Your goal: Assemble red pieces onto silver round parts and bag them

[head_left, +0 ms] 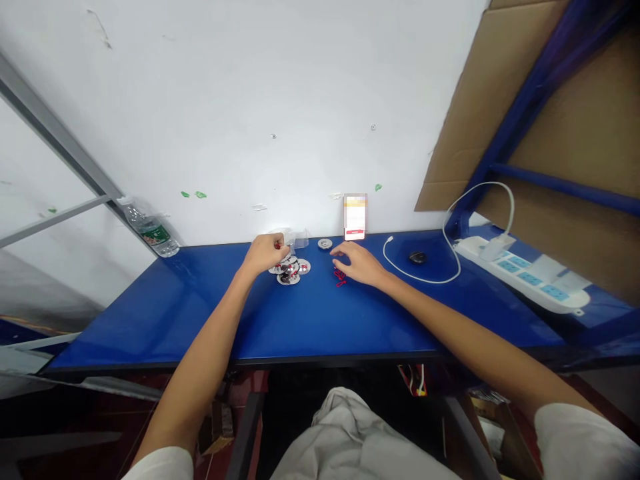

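My left hand [265, 255] is curled at the left edge of a loose pile of round white discs [289, 278] with red and dark markings. Its thumb and fingertips are pinched together; a bit of red shows by them, but what they hold is too small to tell. To the right, my right hand [361, 263] hovers with thumb and forefinger apart, just over a small heap of red cord loops [341, 283]. Part of that heap is hidden under the hand. A single round disc [325, 244] lies between both hands, nearer the wall.
Clear plastic bags [300, 239] lie behind the pile. A phone [355, 217] leans on the wall. At right are a white cable [425, 280], a small black object [417, 257] and a power strip [525, 275]. A water bottle [153, 230] stands tilted at left on the blue table [320, 327].
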`<state>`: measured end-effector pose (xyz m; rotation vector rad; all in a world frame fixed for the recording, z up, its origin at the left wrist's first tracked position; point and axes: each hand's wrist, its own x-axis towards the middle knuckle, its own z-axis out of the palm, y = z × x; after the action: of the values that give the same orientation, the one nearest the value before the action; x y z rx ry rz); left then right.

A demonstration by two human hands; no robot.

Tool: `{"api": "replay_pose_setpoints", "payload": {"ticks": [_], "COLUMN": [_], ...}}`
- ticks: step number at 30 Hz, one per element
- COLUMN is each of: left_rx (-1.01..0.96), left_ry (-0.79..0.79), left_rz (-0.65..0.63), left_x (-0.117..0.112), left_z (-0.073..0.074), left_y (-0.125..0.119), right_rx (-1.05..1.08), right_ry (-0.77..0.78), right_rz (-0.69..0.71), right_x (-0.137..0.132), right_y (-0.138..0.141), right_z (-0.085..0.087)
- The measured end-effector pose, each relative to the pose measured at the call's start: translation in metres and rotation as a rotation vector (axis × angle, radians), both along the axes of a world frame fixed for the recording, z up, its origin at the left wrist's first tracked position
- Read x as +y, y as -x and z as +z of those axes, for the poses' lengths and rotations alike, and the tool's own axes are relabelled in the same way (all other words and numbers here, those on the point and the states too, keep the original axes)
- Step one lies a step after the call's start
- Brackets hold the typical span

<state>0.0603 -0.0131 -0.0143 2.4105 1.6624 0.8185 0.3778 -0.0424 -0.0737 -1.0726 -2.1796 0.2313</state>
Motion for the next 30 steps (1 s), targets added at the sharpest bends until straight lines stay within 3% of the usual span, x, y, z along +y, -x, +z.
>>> {"api": "replay_pose_setpoints", "payload": {"ticks": [12, 18, 30], "left_rx": [-0.091, -0.004, -0.022], "left_ry": [-0.031, 0.01, 0.006], "left_rz": [-0.015, -0.027, -0.004], "left_x": [-0.007, -0.003, -0.001], "left_z": [0.008, 0.005, 0.004], "left_y": [-0.002, 0.0, 0.001], "right_rx": [-0.011, -0.055, -0.183], "right_ry": [0.005, 0.018, 0.068], "right_rz": [0.01, 0.019, 0.012], "right_x": [0.001, 0.0, 0.005], "right_y": [-0.001, 0.0, -0.011], "right_z": [-0.002, -0.002, 0.0]}}
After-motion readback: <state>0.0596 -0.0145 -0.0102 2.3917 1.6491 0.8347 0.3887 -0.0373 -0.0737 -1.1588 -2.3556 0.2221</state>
